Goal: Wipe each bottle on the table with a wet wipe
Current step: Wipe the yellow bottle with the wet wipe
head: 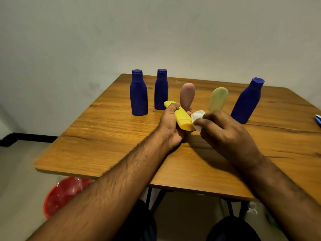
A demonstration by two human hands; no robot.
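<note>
My left hand (171,126) grips a yellow bottle (182,119), held tilted above the wooden table (107,136). My right hand (224,133) holds a crumpled white wet wipe (197,117) pressed against the yellow bottle's lower end. Behind them stand a pink bottle (187,94) and a pale green bottle (218,100). Two dark blue bottles (139,93) (161,89) stand upright at the back left. A third dark blue bottle (247,101) stands at the right.
A red basin (64,193) sits on the floor under the table's left front corner. A blue and white packet (318,120) shows at the table's right edge. A wall stands close behind the table. My dark-clothed knees (231,228) are below the front edge.
</note>
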